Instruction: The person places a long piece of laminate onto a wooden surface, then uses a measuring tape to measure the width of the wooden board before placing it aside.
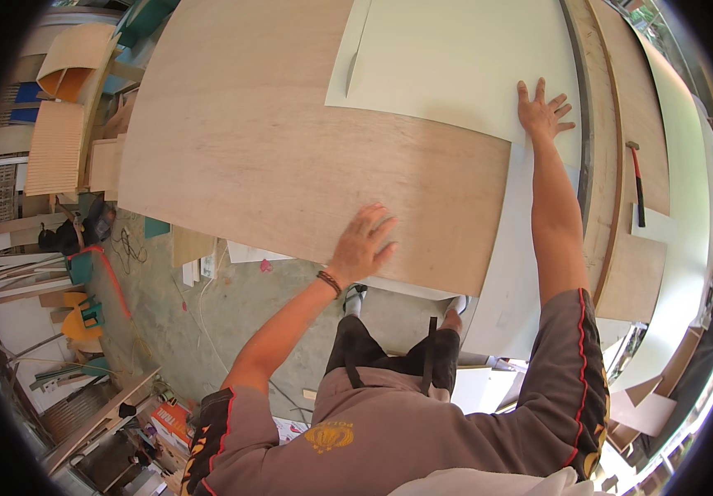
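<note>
My right hand (545,114) lies with fingers spread on a thin pale sheet (455,62), close to its right edge. That sheet covers the far right part of a large plywood panel (307,174). Over the panel's near edge is my left hand (363,244), slightly blurred, fingers apart and nothing in it. Whether it touches the wood I cannot tell. A whitish strip of board (501,240) shows along the panel's right side, below my right forearm. A narrow raised flap or slit (352,73) shows near the pale sheet's left edge.
A long wooden rail (600,140) runs along the right side. Beyond it a hammer with a red and black handle (637,183) lies on another plywood board (646,99). At left, wood offcuts (57,149) and a red hose (112,281) lie near the concrete floor (207,331).
</note>
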Tool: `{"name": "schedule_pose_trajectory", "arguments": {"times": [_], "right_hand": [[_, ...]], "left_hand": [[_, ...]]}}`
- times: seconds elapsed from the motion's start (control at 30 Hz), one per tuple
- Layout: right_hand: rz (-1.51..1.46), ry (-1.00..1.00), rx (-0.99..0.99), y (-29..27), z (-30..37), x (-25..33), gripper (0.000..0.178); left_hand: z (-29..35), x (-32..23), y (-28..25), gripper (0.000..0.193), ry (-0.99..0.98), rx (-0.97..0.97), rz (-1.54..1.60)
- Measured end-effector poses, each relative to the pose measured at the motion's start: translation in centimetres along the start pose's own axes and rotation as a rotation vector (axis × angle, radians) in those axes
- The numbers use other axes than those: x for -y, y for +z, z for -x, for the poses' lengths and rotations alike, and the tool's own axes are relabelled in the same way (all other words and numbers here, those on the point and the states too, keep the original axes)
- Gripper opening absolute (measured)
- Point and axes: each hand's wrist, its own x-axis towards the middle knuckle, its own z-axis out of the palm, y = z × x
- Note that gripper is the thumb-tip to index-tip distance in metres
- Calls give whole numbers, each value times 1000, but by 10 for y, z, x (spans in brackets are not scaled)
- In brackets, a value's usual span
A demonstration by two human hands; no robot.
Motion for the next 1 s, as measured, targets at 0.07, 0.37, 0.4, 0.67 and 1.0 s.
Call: {"name": "schedule_pose_trajectory", "arguments": {"times": [0.07,0.37,0.4,0.67,1.0], "right_hand": [[-15,-4,-4,4,-14,4,87],[3,-61,5,9,-84,24,83],[10,-72,0,12,-95,24,83],[-149,-538,-28,3,-156,20,100],[105,-902,74,-22,-123,17,105]], "left_hand": [[-9,-22,16,52,-30,22,-29],[-23,-50,39,55,-133,37,-121],[-25,-51,38,55,-140,44,-128],[-27,-54,36,55,-175,70,-166],[-34,-60,40,53,-198,54,-174]]}}
